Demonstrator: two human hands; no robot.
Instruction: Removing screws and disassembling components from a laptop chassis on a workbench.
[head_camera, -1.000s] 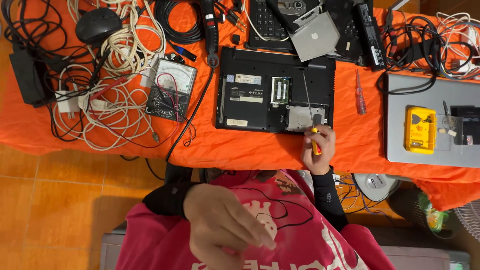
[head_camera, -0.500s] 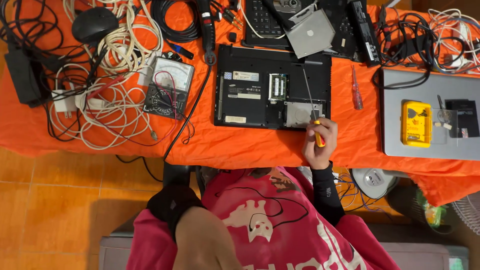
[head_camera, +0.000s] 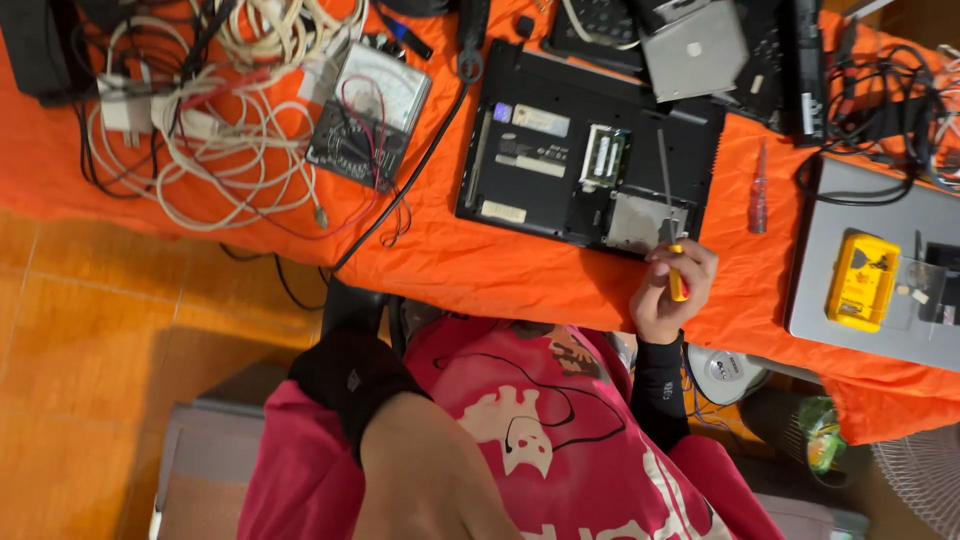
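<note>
At the bottom centre of the frame my left forearm (head_camera: 420, 470) is rising toward the camera, a black sleeve bunched at the elbow; the hand itself is running off the lower edge, so I cannot tell whether its fingers are open or closed. Behind it I am wearing a pink shirt (head_camera: 530, 420) with a white print.

Right of centre, my right hand (head_camera: 668, 285) is curling tight around the yellow handle of a screwdriver (head_camera: 672, 235), fingers fully closed on it. Its thin shaft is pointing up the frame, lying over the laptop (head_camera: 590, 150), which is resting bottom-up on the orange cloth (head_camera: 480, 270) with an open bay and a memory slot showing. The tip is sitting over the laptop's right part.

Just right of the laptop a small red screwdriver (head_camera: 759, 190) is lying on the cloth. Further right, a grey laptop (head_camera: 860, 250) is carrying a yellow box (head_camera: 863, 281).

At upper left, a meter (head_camera: 370, 110) is sitting beside a tangle of white cables (head_camera: 220, 150). At the top centre a silver drive (head_camera: 695, 45) is resting on black parts.
</note>
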